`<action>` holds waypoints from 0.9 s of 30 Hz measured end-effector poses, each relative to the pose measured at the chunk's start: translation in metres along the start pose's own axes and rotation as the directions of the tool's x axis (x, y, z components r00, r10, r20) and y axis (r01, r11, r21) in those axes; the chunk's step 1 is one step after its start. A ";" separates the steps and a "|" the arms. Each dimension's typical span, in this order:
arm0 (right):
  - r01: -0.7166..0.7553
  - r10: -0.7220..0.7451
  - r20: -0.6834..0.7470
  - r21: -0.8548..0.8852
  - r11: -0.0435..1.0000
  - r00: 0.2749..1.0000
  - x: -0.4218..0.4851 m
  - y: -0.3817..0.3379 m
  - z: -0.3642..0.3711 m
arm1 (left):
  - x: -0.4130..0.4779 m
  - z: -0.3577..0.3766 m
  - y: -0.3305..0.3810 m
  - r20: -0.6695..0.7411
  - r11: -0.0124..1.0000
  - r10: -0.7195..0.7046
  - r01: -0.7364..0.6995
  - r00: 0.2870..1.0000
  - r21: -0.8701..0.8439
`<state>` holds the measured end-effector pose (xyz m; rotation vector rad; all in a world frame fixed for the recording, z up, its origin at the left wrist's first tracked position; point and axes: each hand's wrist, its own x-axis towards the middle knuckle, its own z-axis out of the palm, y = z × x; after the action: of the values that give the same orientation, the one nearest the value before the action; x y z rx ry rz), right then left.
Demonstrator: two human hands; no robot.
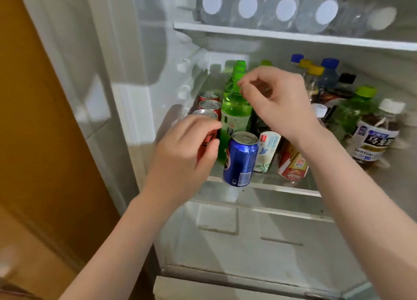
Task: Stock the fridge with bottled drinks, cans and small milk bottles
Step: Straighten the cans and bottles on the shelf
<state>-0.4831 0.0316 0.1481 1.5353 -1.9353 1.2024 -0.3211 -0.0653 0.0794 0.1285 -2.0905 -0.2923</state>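
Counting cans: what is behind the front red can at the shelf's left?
Behind the front red can stand a second red can and a third red can, only tops showing; their bodies are covered by cans in front.

One wide-angle view, worn on the head, looks forward and down from close range into the open fridge (135,101). Its middle shelf (282,188) fills the centre, and the left arm (117,243) and right arm (365,198) enter from the bottom edge.
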 end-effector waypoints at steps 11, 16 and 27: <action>0.210 -0.038 0.446 -0.343 0.916 0.894 0.099 0.018 0.040 | 0.041 -0.039 0.000 -0.291 0.782 0.375 -0.132 0.880 0.609; 0.198 0.178 0.668 -0.447 0.873 0.723 0.125 0.023 0.064 | 0.056 -0.053 -0.012 -0.332 0.793 0.185 0.059 0.925 0.606; 0.251 0.424 0.741 -0.608 0.753 0.521 0.155 0.046 0.109 | 0.058 -0.049 -0.027 -0.373 0.969 0.106 -0.011 0.922 0.248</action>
<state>-0.5538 -0.1461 0.1850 1.7157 -2.6163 -0.4822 -0.3091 -0.1109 0.1450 0.2473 -1.7257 0.0288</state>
